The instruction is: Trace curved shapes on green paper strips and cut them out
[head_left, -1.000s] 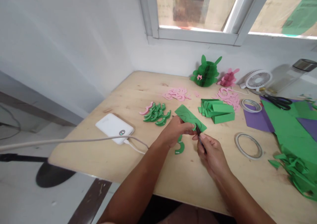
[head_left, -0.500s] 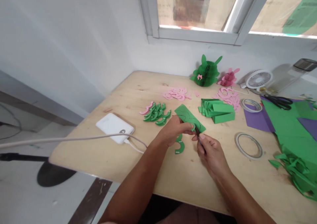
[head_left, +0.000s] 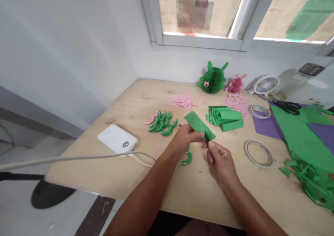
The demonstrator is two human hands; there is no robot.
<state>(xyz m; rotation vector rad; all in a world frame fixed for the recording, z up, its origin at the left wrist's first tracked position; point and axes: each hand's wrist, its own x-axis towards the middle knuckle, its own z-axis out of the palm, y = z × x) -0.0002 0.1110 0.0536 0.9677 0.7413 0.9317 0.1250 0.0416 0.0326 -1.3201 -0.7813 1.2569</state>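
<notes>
My left hand point(head_left: 185, 140) is closed on a green paper strip point(head_left: 196, 121) with curved lines drawn on it, thumb on top. My right hand point(head_left: 220, 158) is closed around small dark scissors point(head_left: 207, 138), whose blades meet the strip's lower edge; the handles are mostly hidden by my fingers. Under my left wrist, a curved green cutout point(head_left: 187, 158) with a white patch lies on the table. Left of my hands sits a pile of similar green cutouts point(head_left: 160, 121), with a pink one at its edge.
Folded green strips point(head_left: 227, 117) and pink cutouts point(head_left: 182, 102) lie behind my hands. To the right are tape rolls point(head_left: 259, 154), black scissors point(head_left: 286, 107), green sheets and scraps point(head_left: 310, 180). A power bank point(head_left: 117, 138) with a cable is at left. Paper figures point(head_left: 213, 80) and a fan point(head_left: 266, 85) stand behind.
The view has shifted slightly, moving the table things a little left. Both hands keep their hold on the strip and the scissors, with hardly any movement between them.
</notes>
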